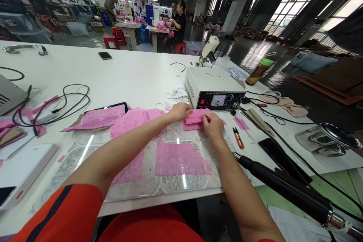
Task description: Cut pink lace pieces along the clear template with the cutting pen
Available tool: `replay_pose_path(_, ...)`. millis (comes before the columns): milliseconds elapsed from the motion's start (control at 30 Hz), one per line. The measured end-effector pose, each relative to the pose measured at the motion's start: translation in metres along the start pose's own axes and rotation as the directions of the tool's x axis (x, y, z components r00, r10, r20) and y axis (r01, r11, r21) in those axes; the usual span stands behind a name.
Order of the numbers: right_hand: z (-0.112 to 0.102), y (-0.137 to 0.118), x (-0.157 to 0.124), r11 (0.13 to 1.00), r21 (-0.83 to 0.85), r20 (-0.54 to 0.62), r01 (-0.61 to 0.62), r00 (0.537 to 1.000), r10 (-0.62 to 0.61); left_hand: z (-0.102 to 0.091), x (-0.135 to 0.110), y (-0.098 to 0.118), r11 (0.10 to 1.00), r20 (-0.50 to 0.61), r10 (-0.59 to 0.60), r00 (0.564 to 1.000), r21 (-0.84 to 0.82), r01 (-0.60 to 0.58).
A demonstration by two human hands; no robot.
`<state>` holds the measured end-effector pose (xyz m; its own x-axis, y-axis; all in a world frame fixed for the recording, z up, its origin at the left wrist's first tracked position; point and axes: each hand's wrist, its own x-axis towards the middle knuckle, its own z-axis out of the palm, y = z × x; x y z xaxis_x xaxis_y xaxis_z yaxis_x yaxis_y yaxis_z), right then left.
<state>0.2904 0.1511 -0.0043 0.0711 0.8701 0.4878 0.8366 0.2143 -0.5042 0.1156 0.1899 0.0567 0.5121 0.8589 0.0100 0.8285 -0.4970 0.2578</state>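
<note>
Both hands are at a small stack of pink fabric pieces (195, 120) in front of the grey control box. My left hand (181, 112) has its fingers closed at the stack's left end. My right hand (214, 126) pinches the right edge between thumb and fingers. Nearer my body, a single pink lace piece (181, 159) lies flat on a clear patterned plastic sheet (184, 184). Another lace piece (133, 168) is partly hidden under my left forearm, and a larger pink lace heap (136, 118) lies beyond it.
The control box (222, 99) stands behind the stack. Orange-handled thread snips (238, 138) lie right of my right hand. A black pen-like handheld tool (283, 185) with a cable crosses the right front. Also there are a metal mug (326, 140), bottle (259, 71) and phone (105, 56).
</note>
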Motion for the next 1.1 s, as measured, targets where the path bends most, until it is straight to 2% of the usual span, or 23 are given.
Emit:
replay_pose_path(133,-0.014,-0.007,-0.004,0.999,-0.033,-0.01,0.029,1.0,-0.029,-0.01,-0.017,0.002,0.997,-0.069,0.078,0.995,0.018,-0.077)
replay_pose_path(267,-0.039,-0.021,-0.034,0.989,-0.026,0.065,0.143,0.988,-0.141,-0.012,-0.068,0.004,0.98,-0.103,0.2,0.974,0.011,-0.2)
replay_pose_path(333,-0.052,-0.027,-0.058,0.943,-0.046,0.14,0.33,0.937,-0.321,-0.005,-0.1,0.003,0.964,-0.089,0.264,0.96,-0.004,-0.266)
replay_pose_path(400,-0.061,-0.031,-0.084,0.885,-0.053,0.208,0.462,0.872,-0.442,0.005,-0.131,0.002,0.943,-0.07,0.331,0.941,-0.014,-0.333)
replay_pose_path(500,-0.067,-0.034,-0.116,0.818,-0.021,0.254,0.574,0.795,-0.551,0.022,-0.167,-0.001,0.884,-0.104,0.466,0.878,0.085,-0.459)
replay_pose_path(567,-0.067,-0.033,-0.13,0.803,0.015,0.261,0.596,0.772,-0.579,0.029,-0.181,-0.002,0.863,-0.111,0.503,0.857,0.12,-0.491)
replay_pose_path(667,-0.068,-0.03,-0.139,0.819,0.07,0.269,0.57,0.78,-0.566,0.034,-0.193,-0.003,0.859,-0.103,0.51,0.854,0.12,-0.498)
replay_pose_path(800,-0.074,-0.027,-0.14,0.843,0.121,0.284,0.523,0.796,-0.535,0.034,-0.2,-0.001,0.879,-0.089,0.475,0.875,0.095,-0.467)
replay_pose_path(1100,-0.082,-0.022,-0.141,0.88,0.202,0.306,0.429,0.826,-0.473,0.034,-0.199,0.002,0.928,-0.084,0.369,0.926,-0.011,-0.371)
